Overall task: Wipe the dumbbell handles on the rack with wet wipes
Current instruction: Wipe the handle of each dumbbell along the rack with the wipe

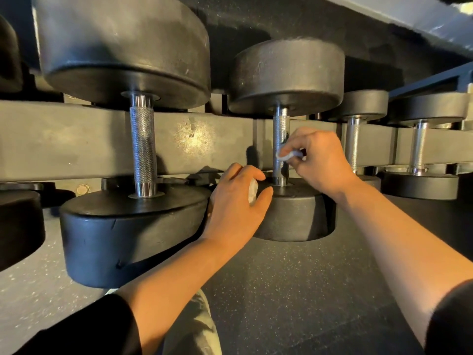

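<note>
While pinching a wipe, right hand against handle.

Black rubber dumbbell heads, scuffed grey! Silver handles with cross-hatched knurling. Pale bluish-white wipe, a white wad, black sleeves, and a dark floor flecked with pale specks.

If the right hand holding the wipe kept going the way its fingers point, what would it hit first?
Most likely the knurled handle of the dumbbell in front of it: the right hand pinches the wipe right at that bar, though actual contact is unclear.
</note>
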`<state>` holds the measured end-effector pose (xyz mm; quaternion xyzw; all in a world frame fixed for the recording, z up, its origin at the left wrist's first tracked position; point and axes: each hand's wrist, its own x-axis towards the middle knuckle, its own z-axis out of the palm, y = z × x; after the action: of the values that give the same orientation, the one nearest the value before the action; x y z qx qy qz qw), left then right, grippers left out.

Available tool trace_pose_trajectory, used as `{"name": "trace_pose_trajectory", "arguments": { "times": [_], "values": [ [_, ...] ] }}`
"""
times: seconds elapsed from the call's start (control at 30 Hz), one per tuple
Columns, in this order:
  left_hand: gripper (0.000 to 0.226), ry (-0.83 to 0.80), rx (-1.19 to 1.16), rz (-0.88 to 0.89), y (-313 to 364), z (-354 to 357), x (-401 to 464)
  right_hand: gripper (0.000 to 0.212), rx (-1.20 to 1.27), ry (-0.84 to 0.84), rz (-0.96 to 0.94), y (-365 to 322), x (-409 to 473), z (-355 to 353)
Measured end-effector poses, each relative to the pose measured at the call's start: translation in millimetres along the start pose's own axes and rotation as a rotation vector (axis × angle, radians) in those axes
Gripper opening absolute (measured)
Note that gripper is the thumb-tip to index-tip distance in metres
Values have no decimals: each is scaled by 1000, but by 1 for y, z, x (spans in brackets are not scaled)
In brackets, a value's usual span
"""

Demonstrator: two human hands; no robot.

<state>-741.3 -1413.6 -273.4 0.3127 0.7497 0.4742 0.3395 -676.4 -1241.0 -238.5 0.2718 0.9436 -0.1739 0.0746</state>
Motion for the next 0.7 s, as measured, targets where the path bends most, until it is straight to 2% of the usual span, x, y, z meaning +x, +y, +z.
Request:
{"name": "trace_pose_trajectory", "arguments": {
  "times": [0.13, 0.3, 0.37, 0.5, 0.6, 0.7],
  "values": [
    [21, 1, 17, 8, 0, 0, -1, 16, 152, -230, 106, -4, -15, -6],
    [19, 16, 53, 20, -2, 2, -1, 16, 223, -259, 154, -3, -16, -5],
    [18, 38, 52, 8, -1, 3, -1, 19, 268, -149, 175, 6, -17, -4],
    [16, 116, 127, -11, 7, 11, 6, 14, 389, 223, 261, 37, -12, -5],
    [11, 195, 126, -24, 22, 28, 15, 14, 491, 297, 211, 50, 2, 1],
    [7, 276, 95, -41, 35, 50, 22, 14, 609, 324, 65, 54, 21, 14]
  ]
}}
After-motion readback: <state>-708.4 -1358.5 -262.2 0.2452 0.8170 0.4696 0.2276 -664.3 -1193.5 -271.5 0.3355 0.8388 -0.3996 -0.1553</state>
